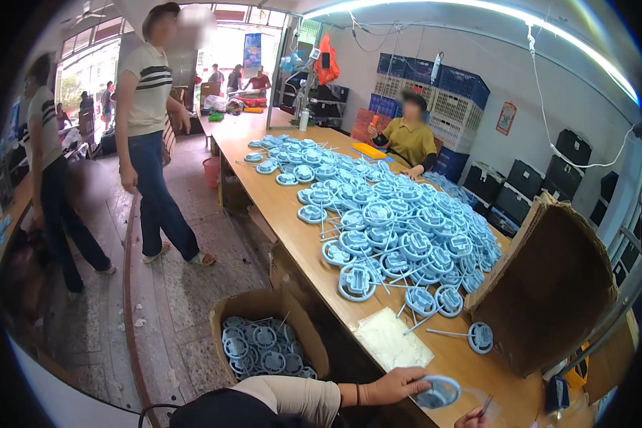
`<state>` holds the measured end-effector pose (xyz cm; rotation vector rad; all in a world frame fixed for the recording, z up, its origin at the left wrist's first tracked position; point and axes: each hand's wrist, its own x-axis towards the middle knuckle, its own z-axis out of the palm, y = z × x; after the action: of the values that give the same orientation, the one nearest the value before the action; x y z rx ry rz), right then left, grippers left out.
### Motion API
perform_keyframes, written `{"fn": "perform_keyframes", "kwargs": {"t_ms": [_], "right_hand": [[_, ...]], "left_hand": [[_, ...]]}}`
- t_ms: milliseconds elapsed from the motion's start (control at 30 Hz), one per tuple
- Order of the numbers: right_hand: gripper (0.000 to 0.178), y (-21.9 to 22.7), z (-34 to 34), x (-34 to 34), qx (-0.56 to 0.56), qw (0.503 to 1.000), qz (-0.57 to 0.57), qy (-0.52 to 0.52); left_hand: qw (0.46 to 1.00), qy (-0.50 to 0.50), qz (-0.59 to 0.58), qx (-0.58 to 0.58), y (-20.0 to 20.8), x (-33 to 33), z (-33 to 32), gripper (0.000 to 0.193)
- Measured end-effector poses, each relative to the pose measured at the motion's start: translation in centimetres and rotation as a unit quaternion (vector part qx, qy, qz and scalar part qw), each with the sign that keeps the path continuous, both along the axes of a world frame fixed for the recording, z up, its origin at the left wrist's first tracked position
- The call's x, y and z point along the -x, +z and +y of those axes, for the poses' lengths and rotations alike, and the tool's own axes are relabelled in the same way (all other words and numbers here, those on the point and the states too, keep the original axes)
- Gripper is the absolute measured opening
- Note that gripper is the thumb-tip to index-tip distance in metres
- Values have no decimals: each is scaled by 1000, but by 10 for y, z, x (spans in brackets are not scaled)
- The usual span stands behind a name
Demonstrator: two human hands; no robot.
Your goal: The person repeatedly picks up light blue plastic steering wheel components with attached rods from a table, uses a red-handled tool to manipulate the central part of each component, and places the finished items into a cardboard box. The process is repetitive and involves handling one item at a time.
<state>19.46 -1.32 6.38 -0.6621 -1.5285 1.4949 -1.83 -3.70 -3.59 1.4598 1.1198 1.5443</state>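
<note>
My left hand (396,387), with dark bands at the wrist, grips the rim of a round light-blue plastic part (435,392) over the table's near edge. To its right, partly cut off by the lower edge, my right hand (472,419) is closed in a pinch. A thin dark piece and a bit of clear film show at its fingertips, too small to make out. Beyond my hands a big heap of light-blue round plastic parts with stick handles (378,214) covers the table (307,250). One such part (480,337) lies apart, nearest my hands.
A whitish flat pad (392,339) lies by the table edge. On the right an open cardboard box (542,285) rests on its side. A floor carton (321,342) holds more blue parts. A seated person (410,135) works across the table; another person (150,128) stands at left.
</note>
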Motion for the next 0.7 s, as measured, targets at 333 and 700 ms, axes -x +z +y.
{"fn": "perform_keyframes", "kwargs": {"t_ms": [333, 700], "right_hand": [[19, -18, 14, 21, -188, 923, -335, -30], [19, -36, 35, 11, -179, 916, -359, 2]], "left_hand": [[948, 13, -296, 120, 31, 15, -3, 23], [936, -24, -310, 162, 19, -1, 2, 27]]}}
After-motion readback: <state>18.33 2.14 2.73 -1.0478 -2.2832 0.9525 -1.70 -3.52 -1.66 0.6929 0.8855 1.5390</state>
